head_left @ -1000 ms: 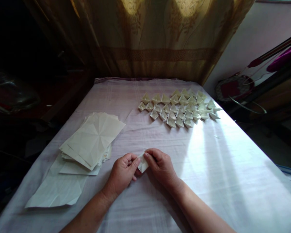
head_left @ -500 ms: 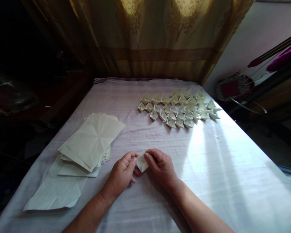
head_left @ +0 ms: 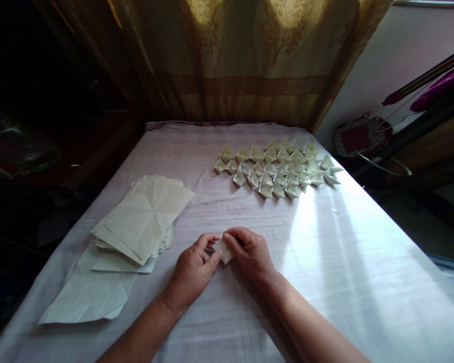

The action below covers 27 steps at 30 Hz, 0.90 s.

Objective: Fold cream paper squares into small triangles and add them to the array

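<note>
Head view: two hands, the left hand and right hand, grip one small folded paper between thumbs and fingers, over the near middle of one cloth-covered table. One stack of creased sheets lies left; roughly thirty pointed paper forms, overlapping too much for exact counting, stand beyond.

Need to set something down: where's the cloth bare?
Bare: right of the right hand, this side of a scrap; also far left, between papers and curtain. Crowded: far right, with folded pieces; near left, under the papers.
</note>
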Each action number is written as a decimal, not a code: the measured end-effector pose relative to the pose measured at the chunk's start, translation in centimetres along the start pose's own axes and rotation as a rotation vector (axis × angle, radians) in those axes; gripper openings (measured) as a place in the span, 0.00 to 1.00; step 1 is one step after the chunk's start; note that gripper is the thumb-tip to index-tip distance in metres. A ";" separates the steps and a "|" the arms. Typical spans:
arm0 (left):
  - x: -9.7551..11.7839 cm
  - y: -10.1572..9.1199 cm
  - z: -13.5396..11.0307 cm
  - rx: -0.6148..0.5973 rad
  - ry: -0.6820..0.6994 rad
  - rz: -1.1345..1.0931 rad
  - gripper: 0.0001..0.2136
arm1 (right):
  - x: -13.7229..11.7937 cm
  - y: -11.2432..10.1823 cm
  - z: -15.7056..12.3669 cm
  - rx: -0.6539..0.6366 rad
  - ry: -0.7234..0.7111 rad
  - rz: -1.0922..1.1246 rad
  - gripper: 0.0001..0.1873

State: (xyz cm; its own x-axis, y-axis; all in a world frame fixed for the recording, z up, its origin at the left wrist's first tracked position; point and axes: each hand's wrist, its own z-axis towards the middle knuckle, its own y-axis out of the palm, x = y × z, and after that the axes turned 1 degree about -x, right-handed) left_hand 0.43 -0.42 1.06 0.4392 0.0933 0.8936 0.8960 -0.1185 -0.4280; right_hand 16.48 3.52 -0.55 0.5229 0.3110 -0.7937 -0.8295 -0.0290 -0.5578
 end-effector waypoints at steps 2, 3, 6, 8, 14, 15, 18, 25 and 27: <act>-0.2 0.2 0.3 0.071 0.023 0.073 0.12 | 0.2 -0.1 0.1 0.028 0.005 0.012 0.13; -0.3 0.3 0.4 0.113 0.031 0.115 0.12 | 0.2 -0.2 0.1 0.050 0.015 0.014 0.14; -0.3 0.2 0.8 0.201 0.037 0.230 0.15 | 0.5 -0.8 0.0 0.128 0.008 -0.014 0.15; -0.2 0.0 0.9 0.216 0.030 0.300 0.16 | 0.5 -1.2 -0.2 0.131 -0.090 -0.058 0.13; -0.6 0.0 1.0 0.253 0.159 0.437 0.13 | -0.4 -1.4 -0.8 0.005 -0.352 -0.315 0.15; -0.7 0.1 1.0 0.272 0.208 0.470 0.12 | -0.5 -1.2 -0.8 -0.012 -0.349 -0.370 0.14; -1.0 0.0 0.7 0.290 0.335 0.588 0.09 | -0.6 -0.8 -0.7 -0.059 -0.306 -0.482 0.13; -0.9 -1.0 -0.5 0.165 0.586 0.768 0.10 | -0.8 -0.8 -0.6 -0.136 -0.219 -0.489 0.13; -0.8 -1.2 -0.7 0.136 0.584 0.817 0.11 | -1.0 -0.8 -0.6 -0.162 -0.195 -0.487 0.13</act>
State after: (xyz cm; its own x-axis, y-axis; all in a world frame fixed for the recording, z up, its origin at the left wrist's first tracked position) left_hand -1.00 -1.10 0.95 0.8526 -0.4688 0.2310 0.3515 0.1871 -0.9173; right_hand 16.77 2.72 0.54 0.7798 0.4950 -0.3832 -0.4518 0.0213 -0.8919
